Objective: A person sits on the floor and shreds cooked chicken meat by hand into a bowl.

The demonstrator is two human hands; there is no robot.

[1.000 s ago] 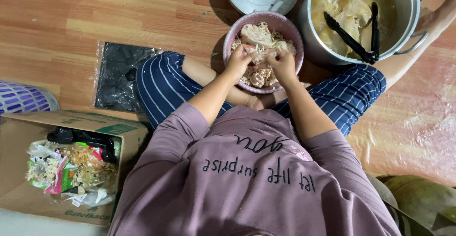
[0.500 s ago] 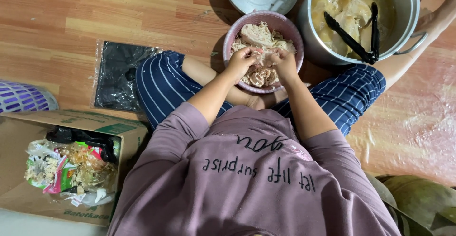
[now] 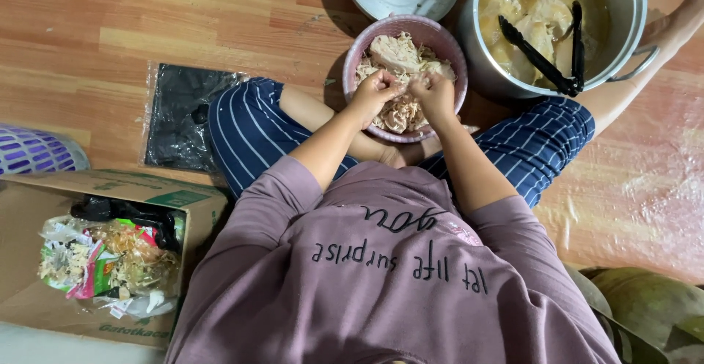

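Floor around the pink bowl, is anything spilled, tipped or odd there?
Nothing looks spilled. Both hands, left hand and right hand, pull shredded meat over the pink bowl, which sits upright. The black tongs rest in the steel pot, partly in broth, which looks deliberate.

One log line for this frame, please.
left hand: pinching shredded chicken | right hand: same | pink bowl: on lap | steel pot: black tongs inside

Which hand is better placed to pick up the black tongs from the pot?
Probably the right hand: it and the left hand grip meat over the pink bowl, but it is nearer the pot holding the tongs.
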